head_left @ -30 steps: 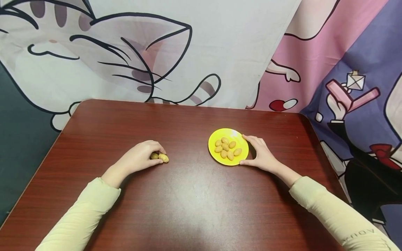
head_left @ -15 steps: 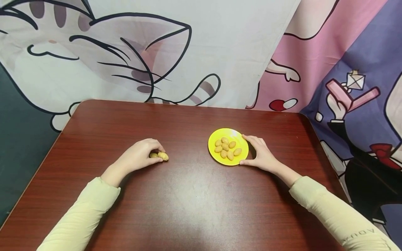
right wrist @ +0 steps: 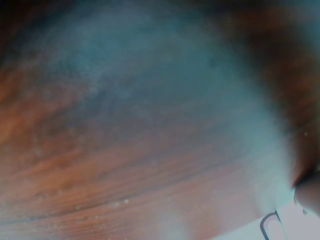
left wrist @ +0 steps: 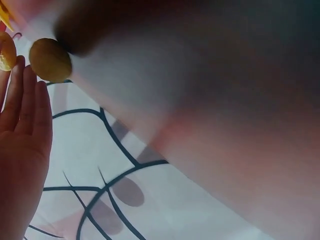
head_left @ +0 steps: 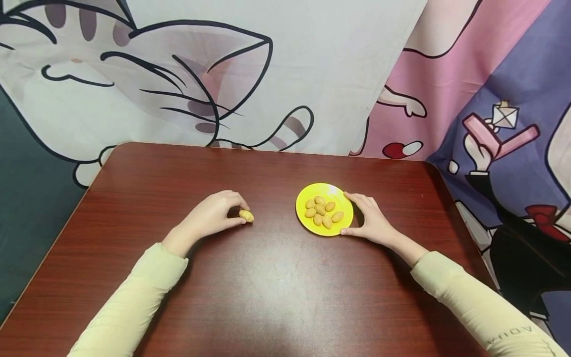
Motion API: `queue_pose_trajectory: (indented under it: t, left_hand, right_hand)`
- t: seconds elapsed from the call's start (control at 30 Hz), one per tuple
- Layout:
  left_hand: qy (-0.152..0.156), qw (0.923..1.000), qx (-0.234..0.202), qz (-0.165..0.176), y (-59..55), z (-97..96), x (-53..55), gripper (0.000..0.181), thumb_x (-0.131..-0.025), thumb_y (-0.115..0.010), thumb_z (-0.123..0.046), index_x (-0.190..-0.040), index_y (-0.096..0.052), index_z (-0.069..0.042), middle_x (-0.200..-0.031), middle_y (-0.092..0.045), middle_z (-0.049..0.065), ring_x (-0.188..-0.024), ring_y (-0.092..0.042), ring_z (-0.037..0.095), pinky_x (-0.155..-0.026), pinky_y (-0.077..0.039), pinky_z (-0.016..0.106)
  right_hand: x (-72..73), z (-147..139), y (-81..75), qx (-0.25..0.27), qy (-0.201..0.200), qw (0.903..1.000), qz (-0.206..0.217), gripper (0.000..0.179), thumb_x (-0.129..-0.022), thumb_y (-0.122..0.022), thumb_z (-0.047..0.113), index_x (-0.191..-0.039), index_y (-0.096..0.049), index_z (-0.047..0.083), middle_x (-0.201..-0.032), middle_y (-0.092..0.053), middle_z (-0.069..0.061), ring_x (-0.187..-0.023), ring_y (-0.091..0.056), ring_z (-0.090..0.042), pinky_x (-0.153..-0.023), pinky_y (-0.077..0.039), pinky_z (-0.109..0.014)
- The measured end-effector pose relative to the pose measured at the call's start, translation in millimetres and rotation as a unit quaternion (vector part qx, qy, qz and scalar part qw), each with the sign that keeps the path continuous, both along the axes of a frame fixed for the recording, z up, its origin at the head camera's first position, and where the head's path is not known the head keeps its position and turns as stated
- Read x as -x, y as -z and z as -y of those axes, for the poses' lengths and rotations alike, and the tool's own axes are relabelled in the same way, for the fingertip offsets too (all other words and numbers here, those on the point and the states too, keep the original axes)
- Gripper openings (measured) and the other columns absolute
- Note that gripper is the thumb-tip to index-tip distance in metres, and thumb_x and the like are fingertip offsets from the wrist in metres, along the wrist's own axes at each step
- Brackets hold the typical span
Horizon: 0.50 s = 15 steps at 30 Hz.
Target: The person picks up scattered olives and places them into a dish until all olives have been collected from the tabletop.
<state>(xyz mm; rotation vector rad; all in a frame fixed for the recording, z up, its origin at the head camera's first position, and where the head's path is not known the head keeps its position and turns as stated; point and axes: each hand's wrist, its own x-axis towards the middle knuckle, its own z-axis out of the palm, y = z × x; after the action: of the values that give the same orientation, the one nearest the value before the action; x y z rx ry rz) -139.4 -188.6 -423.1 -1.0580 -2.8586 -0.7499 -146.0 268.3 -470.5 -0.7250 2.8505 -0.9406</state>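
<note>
Between thumb and fingertips, my left hand [head_left: 218, 214] pinches a small yellow, oval, potato-like piece [head_left: 246, 215], left of the plate. The left wrist view shows this piece [left wrist: 6, 52] at its far left edge, by the fingers [left wrist: 27, 95]. A second, rounder brown piece [left wrist: 50, 60] appears there near the fingertips; in the head view the hand hides it. My right hand [head_left: 370, 219] holds the yellow plate [head_left: 303, 225] at its right rim, thumb at the front and fingers behind. Several similar oval pieces [head_left: 320, 209] lie on the plate.
Everything stands on a dark red-brown wooden table [head_left: 267, 297] with rounded far corners. Behind its back edge hangs a cloth [head_left: 330, 74] printed with cartoon figures. The right wrist view is mostly blurred table surface.
My left hand has moved right and slightly away from me, bringing the pinched piece nearer the plate. The second piece is no longer visible in the head view. Right hand and plate stay still.
</note>
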Motion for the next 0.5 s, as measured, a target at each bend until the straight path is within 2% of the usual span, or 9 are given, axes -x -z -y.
queue_pose_trajectory:
  t: [0.27, 0.5]
  left_hand:
    - [0.014, 0.9999, 0.003, -0.007, -3.3, -27.0, 8.2, 0.018, -0.087, -0.089, -0.018, -0.101, -0.078, -0.013, -0.098, -0.074, -0.002, -0.095, -0.065, 0.018, -0.091, -0.056, 0.039]
    - [0.027, 0.9995, -0.013, -0.008, -4.9, -50.9, 12.6, 0.018, -0.088, -0.089, -0.02, -0.102, -0.079, -0.014, -0.098, -0.074, -0.003, -0.097, -0.066, 0.017, -0.092, -0.056, 0.038]
  right_hand:
    - [-0.5, 0.6, -1.1, 0.001, 0.001, 1.0, 0.002, 0.104, -0.074, -0.097, 0.029, -0.159, -0.043, 0.003, -0.158, -0.047, -0.025, -0.144, -0.037, -0.045, -0.115, -0.031, -0.065]
    - [-0.6, 0.8, -0.7, 0.001, 0.003, 1.0, 0.003, 0.104, -0.074, -0.097, 0.03, -0.159, -0.043, 0.003, -0.158, -0.047, -0.024, -0.144, -0.037, -0.044, -0.115, -0.031, -0.065]
